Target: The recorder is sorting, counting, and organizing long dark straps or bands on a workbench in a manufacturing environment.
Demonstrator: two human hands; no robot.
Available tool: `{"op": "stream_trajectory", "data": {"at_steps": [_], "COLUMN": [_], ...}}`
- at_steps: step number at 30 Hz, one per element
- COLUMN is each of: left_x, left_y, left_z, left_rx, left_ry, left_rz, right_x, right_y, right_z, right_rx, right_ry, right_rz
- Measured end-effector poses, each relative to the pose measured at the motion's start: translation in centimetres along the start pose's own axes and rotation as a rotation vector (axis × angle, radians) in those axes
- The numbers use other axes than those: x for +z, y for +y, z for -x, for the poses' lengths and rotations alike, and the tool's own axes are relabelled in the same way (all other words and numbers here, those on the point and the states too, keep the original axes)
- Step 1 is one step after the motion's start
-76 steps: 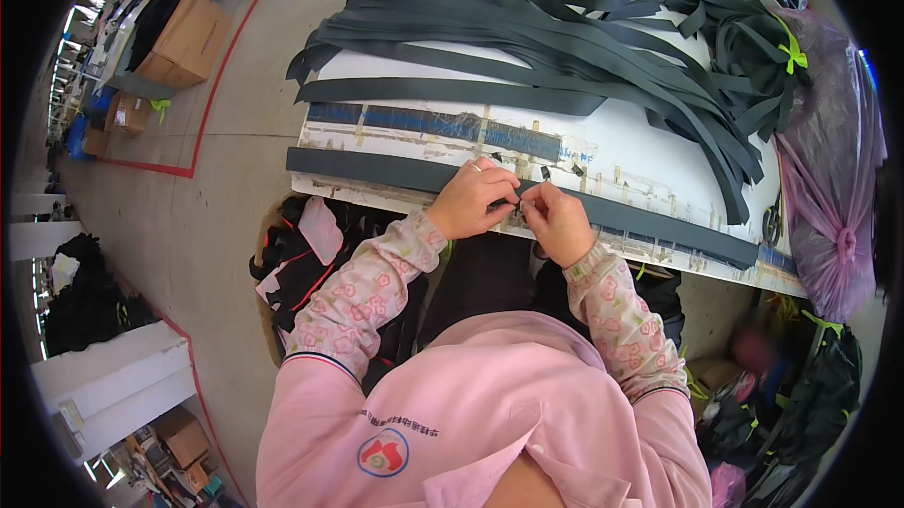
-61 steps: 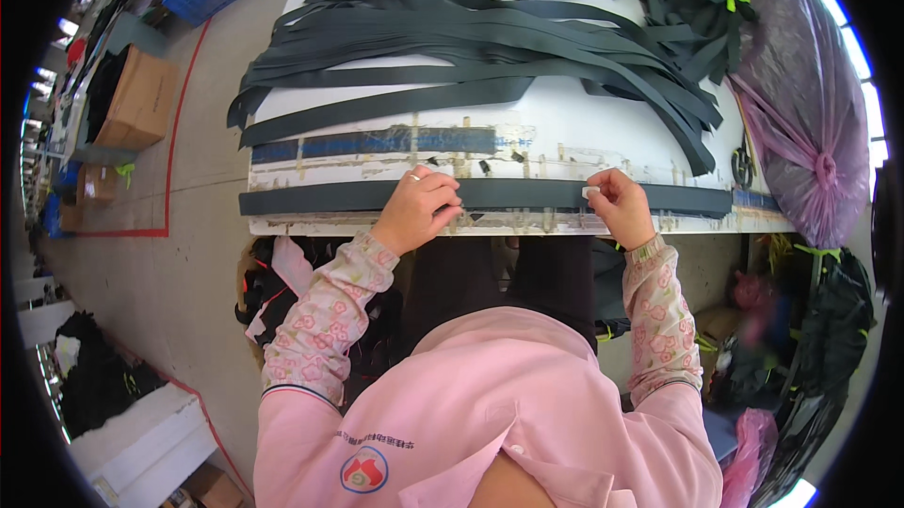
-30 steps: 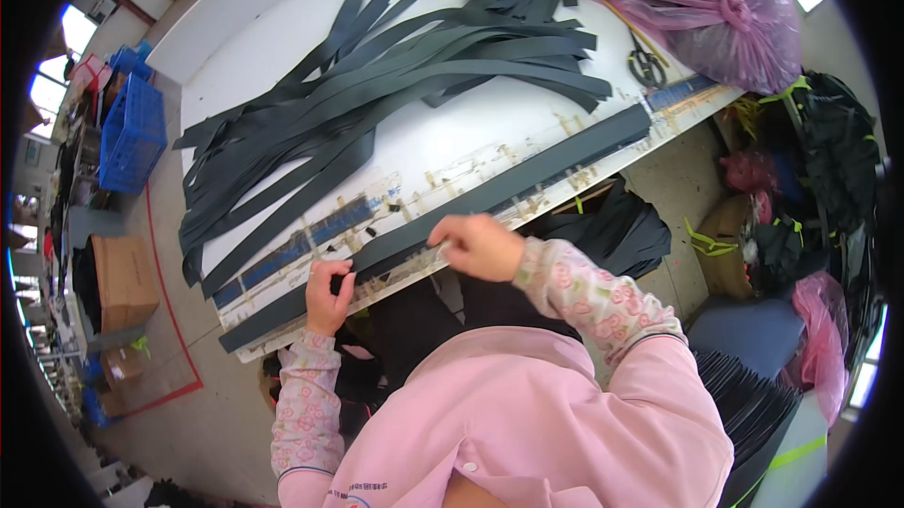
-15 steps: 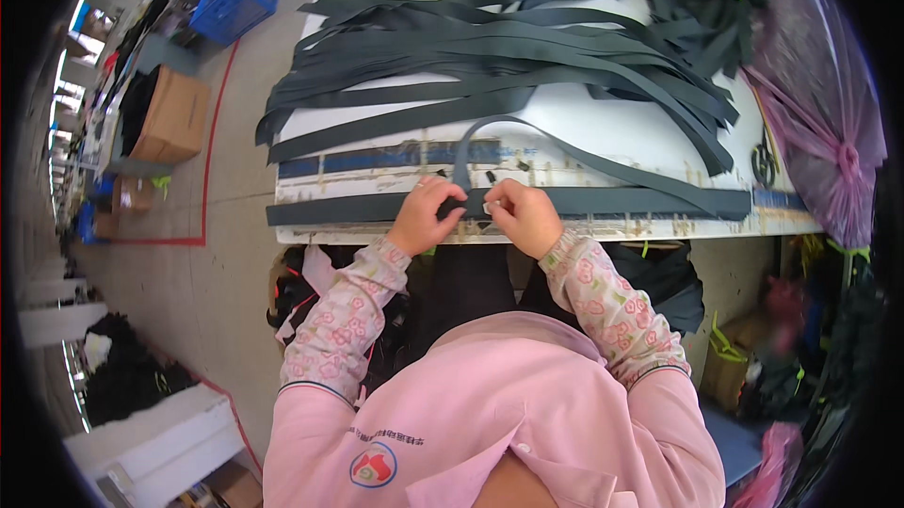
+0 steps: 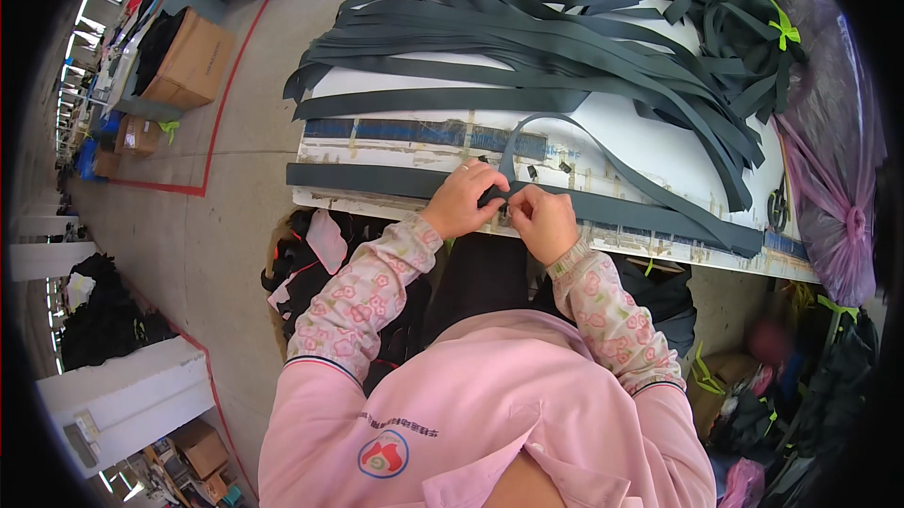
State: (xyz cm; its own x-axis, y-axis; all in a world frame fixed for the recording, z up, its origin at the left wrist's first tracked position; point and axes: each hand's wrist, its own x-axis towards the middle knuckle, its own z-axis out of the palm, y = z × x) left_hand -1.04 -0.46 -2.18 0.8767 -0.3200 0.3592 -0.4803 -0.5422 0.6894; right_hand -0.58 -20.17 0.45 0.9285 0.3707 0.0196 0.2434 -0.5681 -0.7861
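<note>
The dark grey strap (image 5: 395,180) lies flat along the near edge of the white table (image 5: 659,145), one end folded back in a loop above the hands. The left hand (image 5: 461,199) and right hand (image 5: 544,221) both pinch it closed at the middle, touching each other. It looks light, limp and soft, best held by its edges near the fold. A heap of similar straps (image 5: 527,37) lies farther back.

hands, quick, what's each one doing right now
Left hand: fingers closed, pinching the dark grey strap at the table edge.
Right hand: fingers closed on the same strap, beside the left.
</note>
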Motion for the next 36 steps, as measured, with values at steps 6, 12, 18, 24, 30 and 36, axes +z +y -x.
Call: {"op": "stream_trajectory", "data": {"at_steps": [6, 12, 18, 24, 30, 36], "left_x": [-0.4, -1.0, -0.8, -0.7, -1.2, 0.1], "left_y": [0.3, 0.4, 0.8, 0.9, 0.8, -0.3], "left_z": [-0.1, 0.1, -0.2, -0.4, -0.1, 0.6], "left_rx": [-0.017, -0.051, -0.065, -0.086, -0.111, -0.139], "left_ry": [-0.056, -0.092, -0.109, -0.111, -0.110, 0.035], "left_rz": [-0.002, -0.010, -0.015, -0.025, -0.025, 0.102], "right_x": [-8.7, -14.1, -13.7, -13.0, -13.7, -9.9], "right_y": [6.0, 9.9, 9.4, 9.7, 8.3, 3.9], "right_z": [2.4, 5.6, 5.8, 6.0, 5.7, 4.6], "right_rx": [0.266, 0.231, 0.149, 0.032, 0.184, 0.225], "right_ry": [0.109, 0.171, 0.176, 0.247, 0.240, -0.366], "right_rz": [-0.308, -0.136, 0.007, 0.175, -0.085, -0.478]}}
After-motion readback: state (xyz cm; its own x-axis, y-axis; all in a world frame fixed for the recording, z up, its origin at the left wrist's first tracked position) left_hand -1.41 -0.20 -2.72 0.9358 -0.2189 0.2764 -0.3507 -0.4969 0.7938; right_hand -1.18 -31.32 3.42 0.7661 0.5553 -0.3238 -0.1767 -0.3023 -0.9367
